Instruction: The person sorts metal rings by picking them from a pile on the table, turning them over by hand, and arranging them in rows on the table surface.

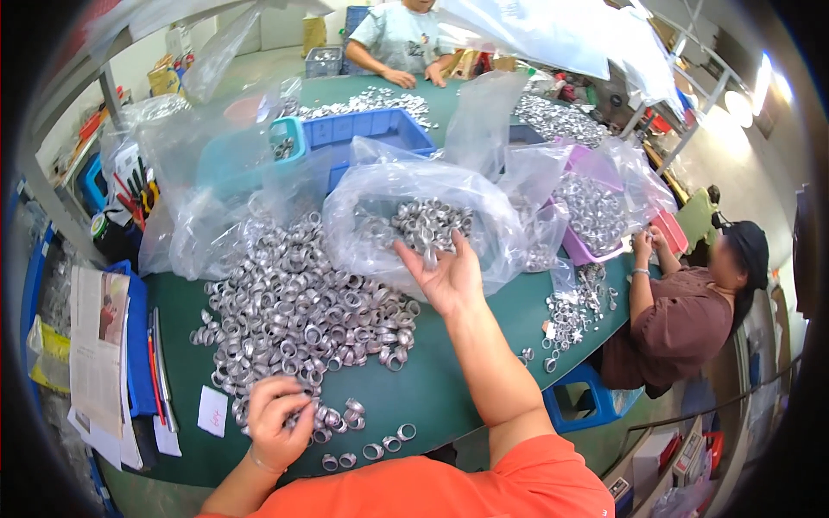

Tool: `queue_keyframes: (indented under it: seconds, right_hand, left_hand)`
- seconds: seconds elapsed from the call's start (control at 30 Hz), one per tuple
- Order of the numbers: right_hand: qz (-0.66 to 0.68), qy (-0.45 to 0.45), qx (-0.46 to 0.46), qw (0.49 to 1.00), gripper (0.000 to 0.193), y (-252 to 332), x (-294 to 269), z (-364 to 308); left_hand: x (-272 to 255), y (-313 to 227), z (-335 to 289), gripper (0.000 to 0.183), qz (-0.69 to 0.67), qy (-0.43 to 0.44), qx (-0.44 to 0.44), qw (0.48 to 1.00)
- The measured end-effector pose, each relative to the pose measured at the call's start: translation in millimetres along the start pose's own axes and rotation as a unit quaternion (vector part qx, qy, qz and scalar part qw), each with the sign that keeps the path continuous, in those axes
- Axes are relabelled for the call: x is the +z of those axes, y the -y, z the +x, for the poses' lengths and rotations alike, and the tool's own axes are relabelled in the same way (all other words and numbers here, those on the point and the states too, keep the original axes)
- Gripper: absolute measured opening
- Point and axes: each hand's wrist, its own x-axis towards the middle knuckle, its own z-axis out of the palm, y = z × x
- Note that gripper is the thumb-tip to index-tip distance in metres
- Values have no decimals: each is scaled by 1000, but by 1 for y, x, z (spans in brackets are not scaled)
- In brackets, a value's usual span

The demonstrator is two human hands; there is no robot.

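Well, my right hand [452, 283] is spread wide at the rings [432, 217] in the clear bag [367, 194]; a low palm should limit spills. Whether my curled left hand [278, 420] holds any, I can't tell.

Place: a workshop handling small metal parts in bulk.
Bench: you stand at a long green worktable [432, 371] shared with others.
Stock: ring-shaped metal pieces [294, 293] heaped loose before you; more silvery pieces [561, 121] spread toward the far end.
Containers: a blue bin [371, 129], a purple basket [572, 248] and a large clear plastic bag [501, 220] within your view.
Company: a person in a pale top [401, 39] across from you; another in a brown top [682, 328] to your right.
Seating: blue plastic stool [574, 413].
Tools: coloured handles [134, 203] clustered upright at your left.
Lighting: bright tube lamp [762, 82].
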Motion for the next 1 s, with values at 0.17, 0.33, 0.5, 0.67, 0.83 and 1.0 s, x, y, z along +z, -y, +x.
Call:
queue_keyframes:
  seconds: [0.17, 0.33, 0.5, 0.67, 0.83, 1.0]
  right_hand:
    - [-182, -55, -85, 978, 39, -19, -22, -10]
    - [-593, 495, -174, 611, 17, -93, -33, -75]
    - [-603, 613, -173, 481, 32, -119, -49, -88]
    - [-629, 608, -300, 381, 28, -121, -64, -77]
    - [-710, 524, -346, 320, 19, -104, -63, -51]
    - [-716, 450, -326, 423, 19, -98, -49, -49]
  left_hand:
    - [-23, 10, -23, 23, 141, 24, -9, 990]
    - [-37, 22, -38, 33, 160, 210, 48, 963]
    - [-25, 24, -35, 38, 158, 312, 79, 933]
    - [-6, 33, -36, 36, 186, 311, 97, 927]
    - [13, 28, -18, 32, 225, 242, 69, 941]
    - [26, 32, -7, 29, 231, 197, 8, 953]
